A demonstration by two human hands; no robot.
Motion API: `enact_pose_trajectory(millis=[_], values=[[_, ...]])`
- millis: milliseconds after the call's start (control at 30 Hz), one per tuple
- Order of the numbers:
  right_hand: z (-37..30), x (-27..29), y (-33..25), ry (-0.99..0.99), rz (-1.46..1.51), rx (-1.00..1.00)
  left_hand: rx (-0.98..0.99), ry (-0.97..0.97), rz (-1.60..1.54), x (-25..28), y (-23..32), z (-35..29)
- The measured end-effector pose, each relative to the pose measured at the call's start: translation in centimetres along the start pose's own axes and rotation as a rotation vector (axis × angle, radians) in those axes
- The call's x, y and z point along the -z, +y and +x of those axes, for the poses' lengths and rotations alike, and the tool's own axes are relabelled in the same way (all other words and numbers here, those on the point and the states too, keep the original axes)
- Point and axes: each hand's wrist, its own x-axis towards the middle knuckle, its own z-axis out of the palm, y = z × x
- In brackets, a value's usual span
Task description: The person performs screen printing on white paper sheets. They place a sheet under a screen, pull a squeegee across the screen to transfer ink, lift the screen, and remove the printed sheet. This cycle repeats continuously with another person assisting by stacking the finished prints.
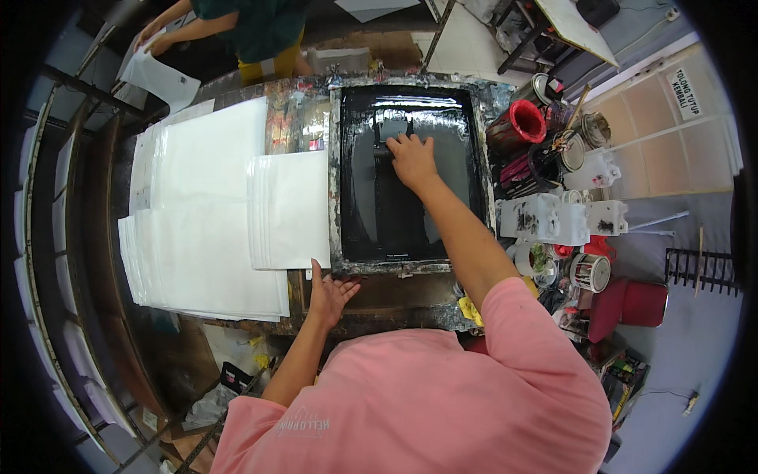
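A screen-printing frame (335,182) with ink-darkened edges lies before me, its mesh coated in wet black ink. My right hand (414,160) reaches over its far half, fingers bent down around what looks like an ink-covered squeegee (392,126), mostly hidden by the hand and dark ink. At the frame's near left corner, my left hand (333,296) is open, palm turned up, fingers spread by the frame's edge. Its thumb is close to the near edge of a small stack of white sheets (289,209), whose right side meets the frame.
Larger white sheets (209,166) lie in piles on the left. Cans, a red-rimmed container (530,120) and white plastic tubs (537,217) crowd the right side. Across the table a person in a green top (253,20) handles a white sheet (163,79). Racks (71,205) stand left.
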Motion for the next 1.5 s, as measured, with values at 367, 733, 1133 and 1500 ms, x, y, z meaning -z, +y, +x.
enact_pose_trajectory(millis=[367, 733, 1133, 1500], values=[[-16.2, 17.5, -6.9, -0.063, 0.117, 0.074, -0.317, -0.299, 0.084, -2.0, 2.8, -5.9], [-5.8, 26.6, -5.9, 0.594, 0.064, 0.112, -0.848, 0.447, 1.743, -0.1, 6.2, -1.7], [-1.0, 30.8, -4.8, 0.575, 0.118, 0.062, -0.939, 0.509, 1.831, 3.4, 3.2, -0.9], [-3.4, 29.0, -5.3, 0.554, 0.111, 0.078, -1.262, 0.836, 1.514, 10.5, 14.1, -3.5]])
